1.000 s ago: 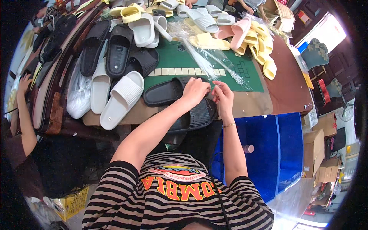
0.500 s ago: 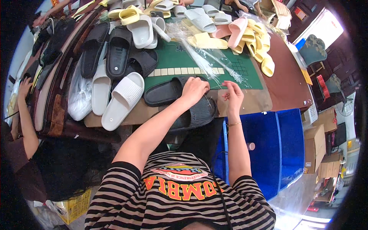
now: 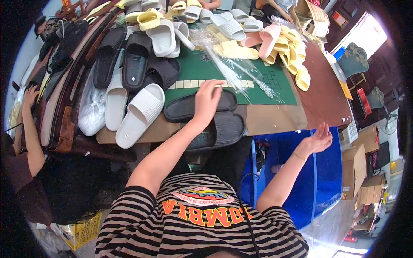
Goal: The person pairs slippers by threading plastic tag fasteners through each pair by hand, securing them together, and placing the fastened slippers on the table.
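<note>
My left hand (image 3: pixel 207 103) is over a pair of black slide slippers at the table's near edge, its fingers stretched out and nothing visible in them. The far black slipper (image 3: pixel 180 110) lies partly behind this hand. Beside it, closer to me, is the other black slipper (image 3: pixel 230 129), its ribbed strap toward the right. Away to the right, my right hand (image 3: pixel 317 139) is above a blue bin (image 3: pixel 294 165), fingers loosely extended and seemingly holding nothing. Thin clear plastic strips (image 3: pixel 232 75) lie in a bundle on the green mat (image 3: pixel 193 62) beyond the slippers.
Grey slippers (image 3: pixel 142 114) and more black slippers (image 3: pixel 137 60) lie to the left. Yellow slippers (image 3: pixel 297 51) and a pink one (image 3: pixel 269 39) are heaped at the far right. Another person's arm (image 3: pixel 32 137) shows at the left; cardboard boxes (image 3: pixel 353 167) stand at the right.
My right hand has moved from beside the black slippers rightward over the blue bin. My left hand has come off the slipper strap, shifting slightly left, and its fingers have straightened.
</note>
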`<state>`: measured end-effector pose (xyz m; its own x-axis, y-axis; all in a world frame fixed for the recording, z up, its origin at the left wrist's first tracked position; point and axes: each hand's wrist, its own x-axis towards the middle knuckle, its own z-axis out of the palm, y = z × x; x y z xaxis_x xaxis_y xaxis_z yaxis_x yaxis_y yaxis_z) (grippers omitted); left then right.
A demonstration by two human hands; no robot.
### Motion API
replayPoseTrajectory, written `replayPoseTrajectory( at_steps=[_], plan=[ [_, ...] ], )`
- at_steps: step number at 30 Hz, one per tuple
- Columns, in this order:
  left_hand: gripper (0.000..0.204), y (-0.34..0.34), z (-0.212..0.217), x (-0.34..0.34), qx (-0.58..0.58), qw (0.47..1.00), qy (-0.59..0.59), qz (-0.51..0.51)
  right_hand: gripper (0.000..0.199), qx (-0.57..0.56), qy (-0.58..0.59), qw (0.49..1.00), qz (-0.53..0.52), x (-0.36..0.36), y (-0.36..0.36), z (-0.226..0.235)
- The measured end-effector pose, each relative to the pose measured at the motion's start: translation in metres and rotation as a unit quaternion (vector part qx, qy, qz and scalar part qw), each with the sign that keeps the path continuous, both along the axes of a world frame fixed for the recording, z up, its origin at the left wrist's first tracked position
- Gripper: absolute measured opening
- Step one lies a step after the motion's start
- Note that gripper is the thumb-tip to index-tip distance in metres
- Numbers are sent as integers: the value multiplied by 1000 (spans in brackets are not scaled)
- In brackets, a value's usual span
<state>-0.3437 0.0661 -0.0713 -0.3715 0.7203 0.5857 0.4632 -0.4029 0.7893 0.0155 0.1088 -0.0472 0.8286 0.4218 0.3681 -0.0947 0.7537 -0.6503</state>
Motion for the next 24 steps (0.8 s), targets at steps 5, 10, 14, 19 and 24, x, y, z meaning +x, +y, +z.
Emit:
replayPoseTrajectory(
  at_steps=[5, 10, 14, 19, 24],
  plan=[
    [18, -57, -41, -40, -63, 997, 7, 38, 22, -119, -138, 980, 84, -27, -5, -39],
    [34, -70, -56, -27, -128, 972, 199, -18, 18, -284, -321, 868, 252, -113, -15, -63],
    [27, -51, -57, -16, -152, 944, 293, -7, 20, -256, -562, 709, 341, -172, -31, -63],
    [26, -59, -47, -10, -116, 956, 267, 26, 34, -260, -565, 694, 363, -187, -28, -56],
    [27, -71, -52, -16, -140, 962, 229, -43, 22, -227, -473, 744, 414, -180, -20, -82]
  ],
)
